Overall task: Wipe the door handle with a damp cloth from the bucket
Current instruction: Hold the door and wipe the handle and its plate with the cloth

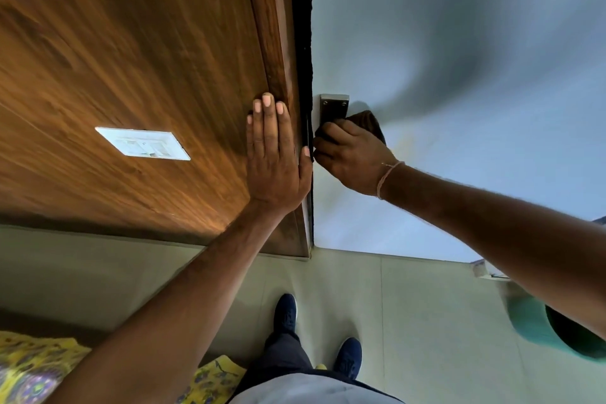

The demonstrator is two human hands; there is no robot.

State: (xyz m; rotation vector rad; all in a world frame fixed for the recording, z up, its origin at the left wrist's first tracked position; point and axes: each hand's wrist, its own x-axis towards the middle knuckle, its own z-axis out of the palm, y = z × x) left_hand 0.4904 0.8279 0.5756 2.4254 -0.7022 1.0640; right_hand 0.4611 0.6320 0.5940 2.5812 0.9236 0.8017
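My right hand point(352, 157) is closed around a dark brown cloth point(369, 123) and presses it over the door handle on the pale blue door point(459, 75). Only the handle's metal plate point(334, 105) shows above the cloth; the lever itself is hidden under the cloth and my fingers. My left hand point(273, 154) lies flat, fingers together, against the wooden door frame point(272, 43), its thumb at the door's edge. A green bucket point(537, 325) stands on the floor at the lower right, partly behind my right forearm.
A wood-panelled wall point(114, 75) with a white switch plate point(142, 143) is to the left. Pale floor tiles point(410, 305) lie below, with my two blue shoes point(285, 311). A yellow patterned fabric point(36, 367) sits at the bottom left.
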